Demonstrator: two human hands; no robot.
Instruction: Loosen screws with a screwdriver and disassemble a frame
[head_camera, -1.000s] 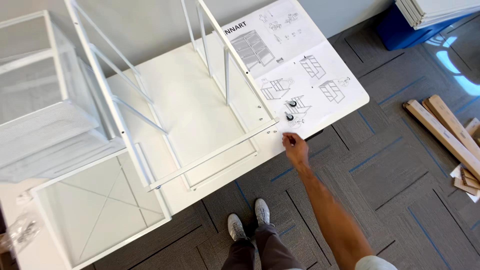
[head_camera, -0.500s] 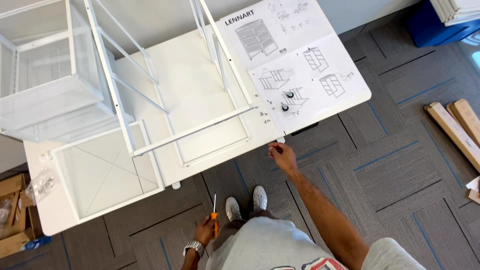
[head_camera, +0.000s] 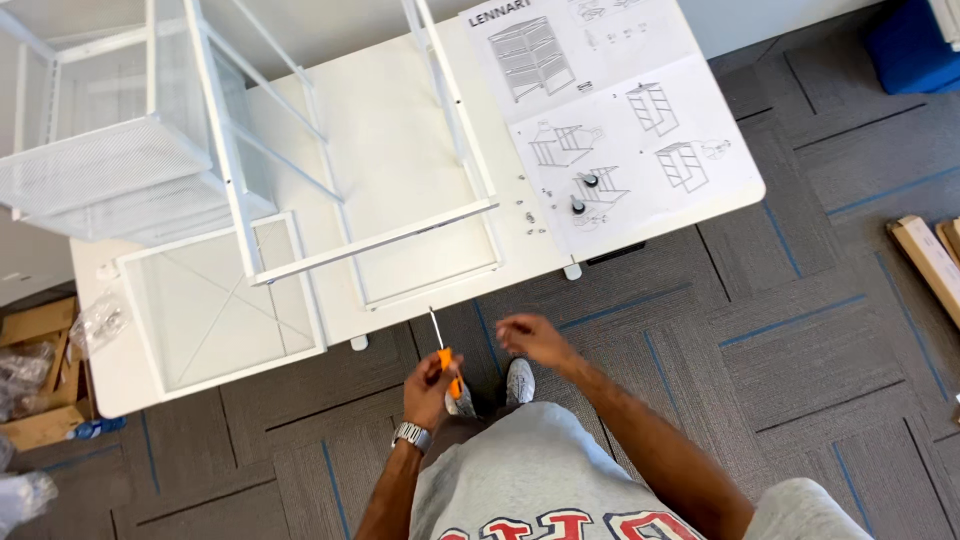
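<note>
Overhead, a white table (head_camera: 420, 140) filled the far part of the view, carrying a white metal frame (head_camera: 330, 170) with a mesh basket (head_camera: 100, 170) on the left and an open instruction sheet (head_camera: 620, 110) on the right. Small screws (head_camera: 530, 220) lay just beside the sheet's near left corner. Nearer, off the table's edge, the left hand (head_camera: 430, 388) gripped an orange-handled screwdriver (head_camera: 447, 362), shaft pointing toward the table. Just right of it, the right hand (head_camera: 530, 338) hovered loosely open, holding nothing.
</note>
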